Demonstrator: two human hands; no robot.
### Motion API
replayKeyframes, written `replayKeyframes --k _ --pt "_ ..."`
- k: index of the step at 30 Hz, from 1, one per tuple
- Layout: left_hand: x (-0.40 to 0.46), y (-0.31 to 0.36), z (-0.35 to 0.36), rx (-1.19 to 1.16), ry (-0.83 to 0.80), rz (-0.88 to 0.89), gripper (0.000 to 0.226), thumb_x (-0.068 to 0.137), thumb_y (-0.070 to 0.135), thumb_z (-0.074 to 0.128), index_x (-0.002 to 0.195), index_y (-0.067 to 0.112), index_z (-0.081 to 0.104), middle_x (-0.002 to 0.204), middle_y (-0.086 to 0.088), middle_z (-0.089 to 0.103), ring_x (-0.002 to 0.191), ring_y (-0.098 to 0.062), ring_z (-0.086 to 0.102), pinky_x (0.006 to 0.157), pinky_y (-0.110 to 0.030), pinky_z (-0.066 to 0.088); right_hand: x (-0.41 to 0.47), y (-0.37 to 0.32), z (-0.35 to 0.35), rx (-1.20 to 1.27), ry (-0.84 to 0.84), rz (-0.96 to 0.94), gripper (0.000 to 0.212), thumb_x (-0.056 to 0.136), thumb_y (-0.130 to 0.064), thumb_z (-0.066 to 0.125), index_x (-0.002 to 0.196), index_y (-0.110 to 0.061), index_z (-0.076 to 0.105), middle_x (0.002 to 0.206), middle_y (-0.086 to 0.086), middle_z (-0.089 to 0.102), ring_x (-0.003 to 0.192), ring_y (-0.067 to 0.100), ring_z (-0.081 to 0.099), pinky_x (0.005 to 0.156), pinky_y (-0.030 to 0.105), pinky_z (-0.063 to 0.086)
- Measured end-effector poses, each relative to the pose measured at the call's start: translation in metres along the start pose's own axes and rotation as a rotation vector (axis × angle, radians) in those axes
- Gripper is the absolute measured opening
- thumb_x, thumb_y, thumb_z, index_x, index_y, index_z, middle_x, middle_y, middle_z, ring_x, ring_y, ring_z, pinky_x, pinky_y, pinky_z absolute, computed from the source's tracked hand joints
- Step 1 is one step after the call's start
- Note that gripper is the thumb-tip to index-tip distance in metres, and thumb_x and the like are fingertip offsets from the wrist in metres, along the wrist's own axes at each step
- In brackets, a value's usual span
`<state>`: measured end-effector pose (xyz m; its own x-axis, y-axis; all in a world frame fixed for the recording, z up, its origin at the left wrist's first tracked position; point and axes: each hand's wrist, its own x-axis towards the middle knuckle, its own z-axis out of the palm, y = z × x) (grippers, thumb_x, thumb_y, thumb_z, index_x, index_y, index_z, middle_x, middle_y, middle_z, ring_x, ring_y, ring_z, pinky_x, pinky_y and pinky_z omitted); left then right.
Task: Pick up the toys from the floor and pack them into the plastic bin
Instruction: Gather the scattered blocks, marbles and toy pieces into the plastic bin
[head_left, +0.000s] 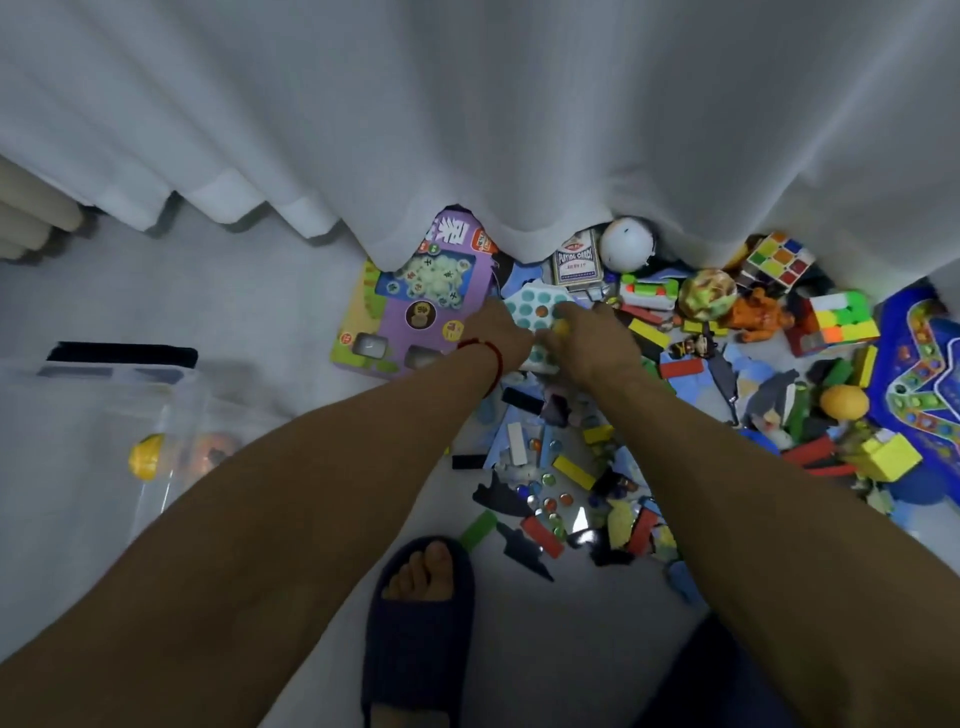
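Note:
Both my hands reach down onto a white board with teal dots (531, 304) that lies among the toys on the floor. My left hand (501, 332), with a red string at the wrist, grips the board's left edge. My right hand (597, 340) covers its right part, fingers curled over it. A purple boxed game (415, 306) lies just left of the board. The clear plastic bin (156, 415) stands at the far left, with a yellow toy (146, 456) and an orange one inside.
A white curtain (467, 130) hangs over the back of the pile. Scattered toys include a card pack (575, 258), white ball (627, 244), two puzzle cubes (779, 258), coloured blocks, glass pebbles (545, 493), and a blue game board (919, 364). My slippered foot (418, 623) stands in front.

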<state>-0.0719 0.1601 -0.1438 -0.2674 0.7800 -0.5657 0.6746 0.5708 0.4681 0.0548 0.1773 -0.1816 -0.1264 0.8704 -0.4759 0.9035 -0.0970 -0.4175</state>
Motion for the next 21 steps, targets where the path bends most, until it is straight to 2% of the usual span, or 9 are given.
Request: replayKeyframes --k 5,7,10,12,14,16,18,20,21 --pt "-0.005 -0.006 -0.008 -0.215 0.021 -0.124 0.053 0.085 0.027 0.063 0.128 -0.001 0.049 0.129 -0.017 0.056 0.116 -0.033 0.057 0.094 -0.039 0.051 -0.015 0.011 0.001 0.154 0.165 -0.099 0.044 0.093 -0.034 0.058 0.136 -0.024 0.056 0.125 0.020 0.051 0.100 0.038 0.059 0.089 0.038 0.048" --pt "-0.007 -0.016 -0.010 -0.374 0.016 -0.101 0.055 0.070 0.037 0.062 0.111 0.001 0.063 0.117 -0.019 0.066 0.103 -0.033 0.065 0.087 -0.045 0.056 -0.028 0.013 -0.006 0.242 0.239 -0.136 0.045 0.091 -0.033 0.059 0.134 -0.023 0.057 0.125 0.017 0.056 0.105 0.032 0.059 0.090 0.036 0.048" --pt "-0.034 -0.025 -0.025 -0.568 0.015 -0.085 0.021 0.077 0.032 0.061 0.082 0.012 0.063 0.105 -0.020 0.070 0.093 -0.035 0.069 0.078 -0.053 0.059 -0.061 -0.003 -0.025 0.303 0.355 -0.202 0.041 0.091 -0.032 0.060 0.131 -0.022 0.057 0.123 0.012 0.057 0.105 0.021 0.054 0.083 0.026 0.040" --pt "-0.076 -0.024 -0.048 -0.779 0.009 -0.089 0.008 0.093 0.016 0.059 0.092 0.009 0.061 0.106 -0.019 0.067 0.090 -0.034 0.069 0.073 -0.050 0.060 -0.089 -0.026 -0.042 0.324 0.429 -0.276 0.039 0.090 -0.031 0.060 0.129 -0.022 0.058 0.120 0.009 0.058 0.102 0.017 0.053 0.082 0.026 0.041" --pt "-0.116 -0.035 -0.070 -1.025 0.003 -0.106 0.017 0.098 0.007 0.052 0.112 0.000 0.058 0.107 -0.017 0.064 0.081 -0.028 0.067 0.056 -0.036 0.060 -0.117 -0.055 -0.058 0.400 0.457 -0.331 0.035 0.088 -0.030 0.061 0.123 -0.022 0.061 0.115 0.004 0.063 0.101 0.017 0.057 0.083 0.031 0.047" --pt "-0.161 -0.054 -0.099 -1.225 0.026 -0.100 0.024 0.099 0.005 0.050 0.121 -0.004 0.054 0.108 -0.017 0.064 0.078 -0.024 0.065 0.050 -0.029 0.058 -0.140 -0.090 -0.072 0.564 0.389 -0.305 0.028 0.086 -0.031 0.060 0.114 -0.027 0.064 0.110 -0.004 0.066 0.096 0.014 0.060 0.081 0.031 0.049" --pt "-0.205 -0.085 -0.130 -1.341 0.083 -0.102 0.026 0.098 0.008 0.053 0.122 -0.003 0.056 0.115 -0.018 0.066 0.087 -0.026 0.066 0.058 -0.029 0.058 -0.161 -0.132 -0.080 0.741 0.231 -0.255 0.019 0.081 -0.034 0.062 0.098 -0.028 0.068 0.102 -0.002 0.069 0.082 0.015 0.060 0.073 0.034 0.051" --pt "-0.246 -0.127 -0.157 -1.413 0.177 -0.096 0.025 0.098 0.012 0.054 0.120 0.002 0.059 0.117 -0.017 0.067 0.095 -0.028 0.066 0.068 -0.032 0.056 -0.183 -0.177 -0.080 0.808 -0.052 -0.247 0.013 0.085 -0.028 0.064 0.090 -0.018 0.070 0.094 0.009 0.071 0.066 0.018 0.057 0.060 0.033 0.048" --pt "-0.264 -0.150 -0.167 -1.438 0.239 -0.101 0.025 0.097 0.013 0.055 0.119 0.003 0.060 0.117 -0.016 0.068 0.098 -0.028 0.066 0.072 -0.033 0.056 -0.195 -0.199 -0.077 0.827 -0.233 -0.238 0.015 0.089 -0.022 0.064 0.095 -0.010 0.070 0.094 0.015 0.070 0.063 0.018 0.055 0.056 0.031 0.046"
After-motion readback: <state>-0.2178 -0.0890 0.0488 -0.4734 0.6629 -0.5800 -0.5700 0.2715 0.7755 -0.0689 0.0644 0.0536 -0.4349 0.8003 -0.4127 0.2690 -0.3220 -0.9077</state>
